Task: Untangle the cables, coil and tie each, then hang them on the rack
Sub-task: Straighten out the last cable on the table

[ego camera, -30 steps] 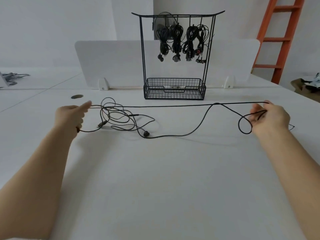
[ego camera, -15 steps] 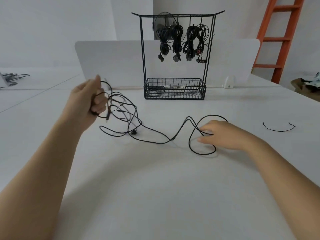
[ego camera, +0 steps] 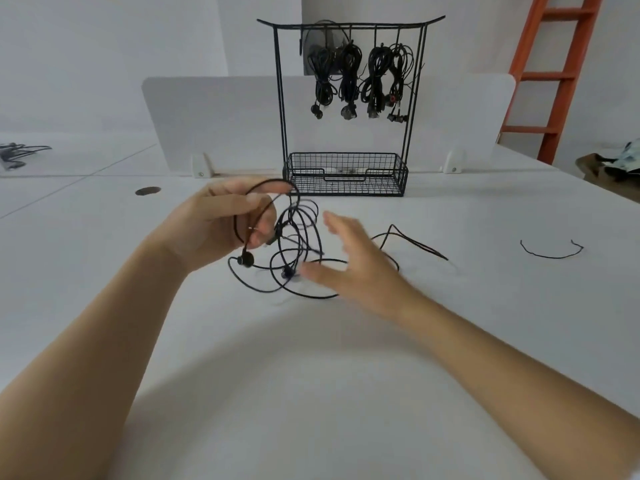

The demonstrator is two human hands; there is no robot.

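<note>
A thin black earphone cable [ego camera: 298, 237] hangs in loose loops above the white table, with two earbuds dangling low. My left hand [ego camera: 221, 223] is raised over the table centre and pinches the top of those loops. My right hand [ego camera: 349, 265], blurred, is just right of the loops with fingers spread and nothing in it. The cable's tail [ego camera: 415, 242] trails right across the table. Behind stands the black wire rack [ego camera: 346, 26] with several coiled black cables [ego camera: 360, 77] hanging from its top bar.
A short black tie wire [ego camera: 552, 252] lies on the table at the right. The rack's wire basket [ego camera: 346, 174] sits in front of a white divider panel [ego camera: 214, 116]. An orange ladder [ego camera: 554, 74] leans at the far right. A cable hole [ego camera: 148, 191] is at the left.
My left hand moved right toward the centre, still holding the gathered loops. My right hand let go of the cable's far part and swung left, up to the loops.
</note>
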